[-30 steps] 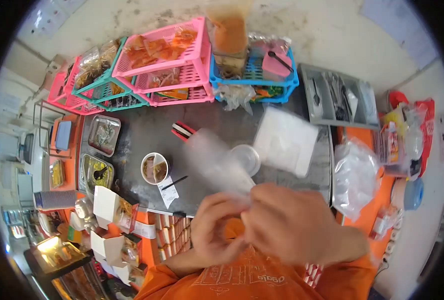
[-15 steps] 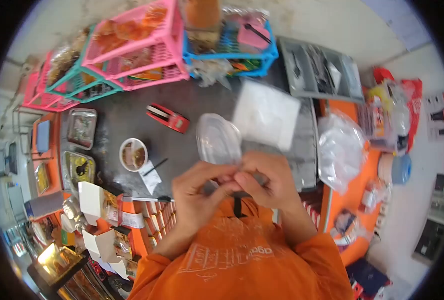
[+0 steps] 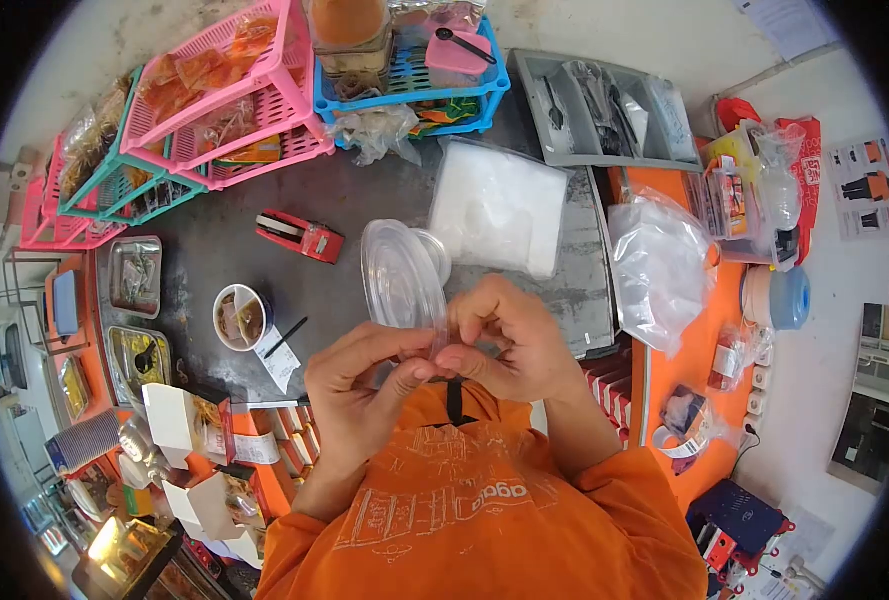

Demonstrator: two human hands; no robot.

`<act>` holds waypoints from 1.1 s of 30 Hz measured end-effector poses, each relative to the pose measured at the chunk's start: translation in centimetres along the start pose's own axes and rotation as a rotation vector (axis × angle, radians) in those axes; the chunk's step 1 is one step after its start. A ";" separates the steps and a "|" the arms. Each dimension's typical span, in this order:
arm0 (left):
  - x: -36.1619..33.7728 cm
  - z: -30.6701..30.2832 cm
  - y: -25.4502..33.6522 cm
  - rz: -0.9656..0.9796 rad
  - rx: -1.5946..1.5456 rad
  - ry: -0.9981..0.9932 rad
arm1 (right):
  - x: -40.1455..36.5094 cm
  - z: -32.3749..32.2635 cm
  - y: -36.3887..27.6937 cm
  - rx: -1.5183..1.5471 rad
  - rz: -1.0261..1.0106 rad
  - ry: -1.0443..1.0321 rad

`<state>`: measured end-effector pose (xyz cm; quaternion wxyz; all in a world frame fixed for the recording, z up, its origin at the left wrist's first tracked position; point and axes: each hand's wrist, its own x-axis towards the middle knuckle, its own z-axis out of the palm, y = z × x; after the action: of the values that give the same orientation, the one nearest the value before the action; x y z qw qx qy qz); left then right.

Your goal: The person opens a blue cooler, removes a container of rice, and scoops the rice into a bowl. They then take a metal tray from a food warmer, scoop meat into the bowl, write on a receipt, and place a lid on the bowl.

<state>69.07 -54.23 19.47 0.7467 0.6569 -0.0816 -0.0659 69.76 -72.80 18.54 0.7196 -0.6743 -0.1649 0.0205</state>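
Clear round plastic lids (image 3: 395, 275) stand tilted on edge in front of my chest, seemingly more than one, nested together. My left hand (image 3: 370, 385) pinches their lower edge between thumb and fingers. At the same edge, my right hand (image 3: 510, 340) has its thumb and curled fingers closed on the lid rim. Another clear round piece (image 3: 435, 258) shows just behind them. Beyond my hands, a stack of white plastic sheets or bags (image 3: 500, 210) lies on the dark table (image 3: 335, 215). To the left is a round tub (image 3: 241, 318) with brown contents, beside a paper slip (image 3: 279, 358) and a black stick.
A red stapler (image 3: 301, 236) lies on the table. Pink (image 3: 215, 150) and blue baskets (image 3: 415, 95) line the back, with a grey cutlery tray (image 3: 605, 115) at right. Metal trays (image 3: 136, 278) sit left; clear bags (image 3: 660, 265) rest on the orange counter at right.
My view has shifted right. The lids have turned more edge-on and stand more upright; my hands have moved slightly apart at their rim.
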 end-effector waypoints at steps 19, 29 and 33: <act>2.1 -0.2 -3.7 0.555 0.760 -0.185 | -1.7 0.4 -1.3 -0.504 0.066 0.060; -1.4 -1.9 -8.7 0.120 0.664 -0.201 | -4.7 2.3 5.1 -0.253 0.305 0.079; -1.9 -2.4 -9.2 0.004 0.685 -0.392 | -5.3 2.0 6.1 -0.264 0.384 -0.036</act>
<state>67.85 -52.65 10.01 0.4545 0.8429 -0.2411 -0.1575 65.36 -71.69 11.55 0.6052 -0.7809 -0.0476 0.1472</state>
